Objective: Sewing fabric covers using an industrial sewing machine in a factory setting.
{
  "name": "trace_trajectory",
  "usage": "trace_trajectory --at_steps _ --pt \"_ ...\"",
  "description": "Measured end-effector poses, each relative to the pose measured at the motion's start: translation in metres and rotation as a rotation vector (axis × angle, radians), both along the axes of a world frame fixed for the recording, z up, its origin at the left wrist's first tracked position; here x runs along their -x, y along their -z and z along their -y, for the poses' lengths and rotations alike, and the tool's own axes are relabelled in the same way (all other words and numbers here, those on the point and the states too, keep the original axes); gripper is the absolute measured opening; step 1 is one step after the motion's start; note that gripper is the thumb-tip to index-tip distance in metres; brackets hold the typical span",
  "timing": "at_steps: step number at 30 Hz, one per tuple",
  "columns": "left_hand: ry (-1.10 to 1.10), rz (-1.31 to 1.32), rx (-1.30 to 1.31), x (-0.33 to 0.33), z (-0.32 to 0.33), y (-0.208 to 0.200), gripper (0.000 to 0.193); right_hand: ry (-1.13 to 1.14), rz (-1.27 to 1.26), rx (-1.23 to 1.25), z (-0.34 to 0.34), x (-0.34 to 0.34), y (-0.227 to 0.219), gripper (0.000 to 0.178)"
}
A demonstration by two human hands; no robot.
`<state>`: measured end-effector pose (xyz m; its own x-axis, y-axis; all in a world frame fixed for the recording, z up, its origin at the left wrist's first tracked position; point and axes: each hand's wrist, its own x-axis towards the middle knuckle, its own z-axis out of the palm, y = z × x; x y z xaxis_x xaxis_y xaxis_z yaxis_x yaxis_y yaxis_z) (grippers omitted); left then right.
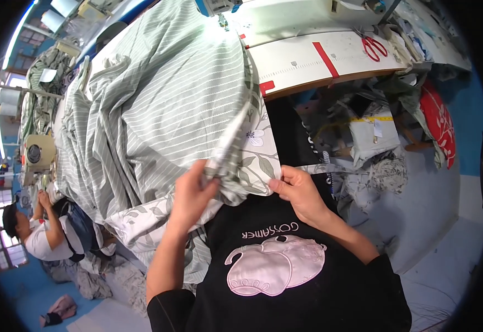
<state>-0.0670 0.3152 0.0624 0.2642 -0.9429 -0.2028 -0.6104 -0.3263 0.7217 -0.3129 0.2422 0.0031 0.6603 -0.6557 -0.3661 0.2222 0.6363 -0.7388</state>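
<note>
A large grey-green fabric (169, 110) with white stripes spreads over the sewing table and hangs down towards my lap. Its other face, or a layer joined to it, is a pale floral fabric (255, 146) with grey leaves. My left hand (189, 193) is closed on the bunched edge where stripes and flowers meet; part of that edge is blurred. Between thumb and fingers, my right hand (301, 193) pinches the lower corner of the floral fabric. At the top, the lit needle area of a sewing machine (222, 21) stands at the striped fabric's far end.
Red-handled scissors (374, 48) lie on the white table (286, 58), which has red tape marks and a printed scale. Below right, folded cloth (373, 143) and a yellow measuring tape (371, 119) sit near a red patterned cloth (436, 124). A co-worker (48, 232) sits at far left.
</note>
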Motion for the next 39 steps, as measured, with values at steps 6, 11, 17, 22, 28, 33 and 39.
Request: trace_trajectory --at_steps 6,11,17,22,28,33,39 --pt "-0.279 -0.046 0.101 -0.073 -0.028 0.007 0.019 -0.027 0.063 -0.095 -0.001 0.011 -0.002 0.008" --pt "-0.419 -0.166 0.110 -0.050 -0.040 -0.066 0.012 -0.030 0.057 -0.123 -0.003 0.024 0.004 0.008" --pt "-0.114 -0.728 -0.307 0.051 -0.019 -0.110 0.027 -0.113 0.001 -0.027 -0.006 0.033 0.002 0.014" --pt "-0.112 -1.363 -0.606 0.097 -0.008 -0.032 0.035 -0.038 0.010 -0.071 -0.013 0.032 -0.001 0.023" --pt "0.057 -1.165 -0.746 0.104 0.002 0.000 0.037 -0.047 -0.011 0.055 -0.014 0.034 0.000 0.028" --pt "0.211 -0.950 -0.695 0.104 0.003 -0.002 0.031 -0.137 -0.218 0.321 -0.009 0.038 -0.011 0.018" --pt "0.626 0.290 0.172 0.092 0.012 -0.035 0.007 -0.074 -0.242 0.327 -0.014 0.036 -0.007 0.011"
